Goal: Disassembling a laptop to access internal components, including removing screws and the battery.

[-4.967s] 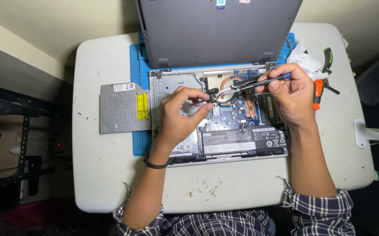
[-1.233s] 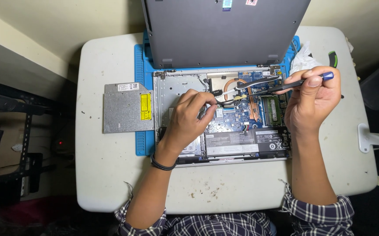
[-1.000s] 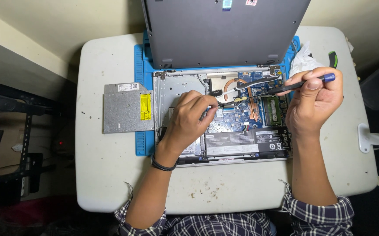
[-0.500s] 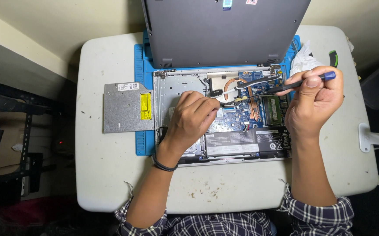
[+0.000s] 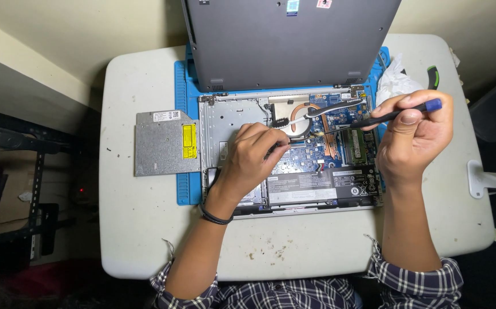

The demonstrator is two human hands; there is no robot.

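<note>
Your right hand (image 5: 413, 140) pinches a slim blue-handled screwdriver (image 5: 399, 113) whose shaft slants down over the circuit board of the opened grey laptop (image 5: 293, 149) on the blue mat (image 5: 186, 189), while your left hand (image 5: 251, 160) rests curled, fingertips pressing the board.

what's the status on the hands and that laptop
Right hand grips screwdriver, tip over board. Left hand pinches down on opened laptop. Drive lies out at left; nothing blocking.
</note>
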